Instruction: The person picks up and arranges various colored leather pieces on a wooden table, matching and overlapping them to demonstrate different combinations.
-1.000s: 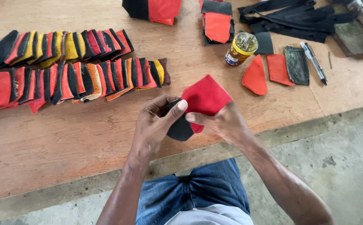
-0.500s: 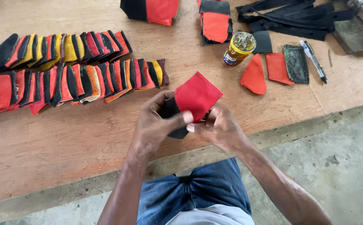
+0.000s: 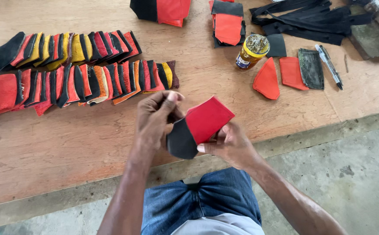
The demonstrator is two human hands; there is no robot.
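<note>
Both hands work just above the bench's near edge — the right hand (image 3: 228, 146) closes its grip under the red-and-black fabric piece (image 3: 200, 126), now tilted further open than a moment ago, so the join shows. The left hand (image 3: 157, 117) pinches the black flap. Beyond lie rows of finished pieces (image 3: 76, 74) — then the glue jar (image 3: 251, 52).

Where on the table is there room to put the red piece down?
Bare wood lies between the rows of pieces and the near edge, and right of the pen. Around the jar it is crowded.
</note>
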